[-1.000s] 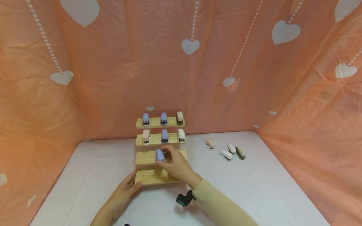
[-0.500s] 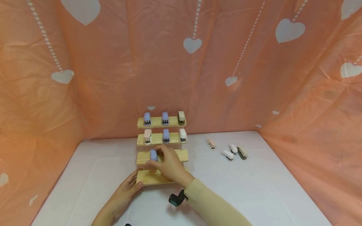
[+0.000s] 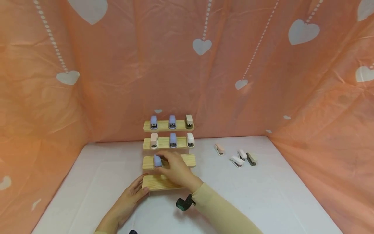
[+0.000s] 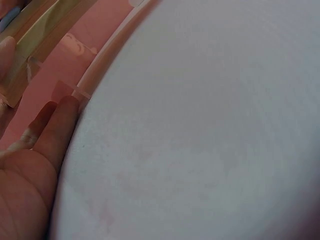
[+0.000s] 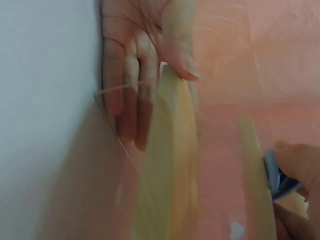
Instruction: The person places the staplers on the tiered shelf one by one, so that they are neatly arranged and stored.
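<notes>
A stepped display rack [image 3: 159, 182] with wooden shelves and clear side panels stands on the table. My right hand [image 3: 177, 169] pinches a small purple stapler [image 3: 157, 161] at the left part of the second shelf from the bottom; in the right wrist view this stapler [image 5: 273, 171] meets the shelf's edge. My left hand [image 3: 128, 199] holds the rack's lower left corner. Its thumb lies on the bottom shelf's end, and its fingers [image 5: 129, 112] lie along the clear side panel. On the upper two shelves stand purple staplers [image 3: 172, 140], a pink one [image 3: 154, 141], a white one [image 3: 190, 140] and a beige one [image 3: 189, 122].
On the white table [image 3: 233, 195] to the right lie a pink stapler [image 3: 219, 149], two white staplers [image 3: 236, 161] and a beige-and-dark one [image 3: 251, 159]. An orange curtain [image 3: 131, 81] with white hearts encloses the back and sides.
My right hand has moved left along the second shelf from the bottom with the purple stapler, which has turned slightly. My left hand stays on the rack's corner.
</notes>
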Demonstrator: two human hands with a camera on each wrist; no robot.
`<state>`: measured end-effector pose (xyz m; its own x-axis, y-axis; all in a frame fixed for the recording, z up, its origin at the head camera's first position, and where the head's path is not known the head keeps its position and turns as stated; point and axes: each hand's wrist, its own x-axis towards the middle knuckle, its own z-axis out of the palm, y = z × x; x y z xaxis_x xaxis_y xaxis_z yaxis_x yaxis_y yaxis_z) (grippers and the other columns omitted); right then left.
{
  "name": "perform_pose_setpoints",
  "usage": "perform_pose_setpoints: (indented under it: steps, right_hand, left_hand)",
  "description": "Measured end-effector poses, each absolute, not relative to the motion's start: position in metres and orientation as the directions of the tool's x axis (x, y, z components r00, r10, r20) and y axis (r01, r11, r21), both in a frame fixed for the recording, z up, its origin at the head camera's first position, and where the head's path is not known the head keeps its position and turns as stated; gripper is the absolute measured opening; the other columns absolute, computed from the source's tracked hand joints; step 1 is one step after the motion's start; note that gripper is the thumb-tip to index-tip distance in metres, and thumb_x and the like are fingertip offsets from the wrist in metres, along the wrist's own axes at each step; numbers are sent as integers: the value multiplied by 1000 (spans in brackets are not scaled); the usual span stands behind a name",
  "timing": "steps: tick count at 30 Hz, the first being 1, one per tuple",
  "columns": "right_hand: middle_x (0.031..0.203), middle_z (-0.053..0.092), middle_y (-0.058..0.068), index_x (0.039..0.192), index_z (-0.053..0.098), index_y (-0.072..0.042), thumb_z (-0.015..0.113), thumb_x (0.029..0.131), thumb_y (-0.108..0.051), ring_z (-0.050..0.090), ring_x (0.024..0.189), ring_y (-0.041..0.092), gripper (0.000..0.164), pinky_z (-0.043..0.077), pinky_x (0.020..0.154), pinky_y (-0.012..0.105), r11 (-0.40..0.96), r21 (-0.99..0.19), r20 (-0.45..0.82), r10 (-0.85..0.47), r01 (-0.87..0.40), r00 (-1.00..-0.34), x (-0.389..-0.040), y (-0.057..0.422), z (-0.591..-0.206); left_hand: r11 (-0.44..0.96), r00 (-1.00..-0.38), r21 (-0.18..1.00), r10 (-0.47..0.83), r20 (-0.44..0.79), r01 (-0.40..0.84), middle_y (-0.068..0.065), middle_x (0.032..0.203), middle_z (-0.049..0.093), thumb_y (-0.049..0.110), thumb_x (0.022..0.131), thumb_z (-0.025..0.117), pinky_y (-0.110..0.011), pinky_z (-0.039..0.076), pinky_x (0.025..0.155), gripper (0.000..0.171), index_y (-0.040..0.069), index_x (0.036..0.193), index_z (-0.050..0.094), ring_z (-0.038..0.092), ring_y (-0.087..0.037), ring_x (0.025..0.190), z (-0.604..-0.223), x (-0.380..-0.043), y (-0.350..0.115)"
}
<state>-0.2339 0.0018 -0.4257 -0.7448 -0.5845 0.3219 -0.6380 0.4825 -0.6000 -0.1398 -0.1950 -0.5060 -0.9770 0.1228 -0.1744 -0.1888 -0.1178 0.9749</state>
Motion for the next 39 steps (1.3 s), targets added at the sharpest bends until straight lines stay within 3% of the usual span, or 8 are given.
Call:
perform_pose_setpoints:
  steps: [8,24,32,39]
  right_hand:
    - [126,60,-9,132,55,-20,71,88,-41,52,115,13,51,41,101,34,557,-521,389,-520,-647,-761,-231,-18,-429]
    - [128,60,-9,131,55,-22,71,86,-44,51,115,15,53,41,99,34,595,-497,391,-497,-632,-775,-228,-25,-433]
    - [129,58,-10,136,52,-24,73,84,-45,51,116,10,59,43,100,31,525,-542,401,-525,-656,-751,-225,-10,-432]
    - [125,60,-4,132,55,-15,69,86,-50,53,115,11,60,45,100,33,523,-557,371,-539,-645,-757,-225,26,-431]
  left_hand:
    - [-138,-979,974,119,-165,-181,-20,156,21,18,97,59,-42,29,112,67,11,153,23,24,-29,140,-508,-140,-195]
    - [-133,-978,973,117,-174,-189,-19,157,19,19,97,60,-43,27,112,67,12,153,25,22,-28,142,-509,-141,-194]
    - [-124,-978,974,111,-175,-188,-19,156,21,19,97,60,-44,28,112,67,11,153,24,23,-29,141,-509,-141,-195]
    - [-98,-977,975,102,-190,-200,-21,156,20,23,96,61,-45,28,112,70,11,154,22,22,-32,142,-506,-141,-194]
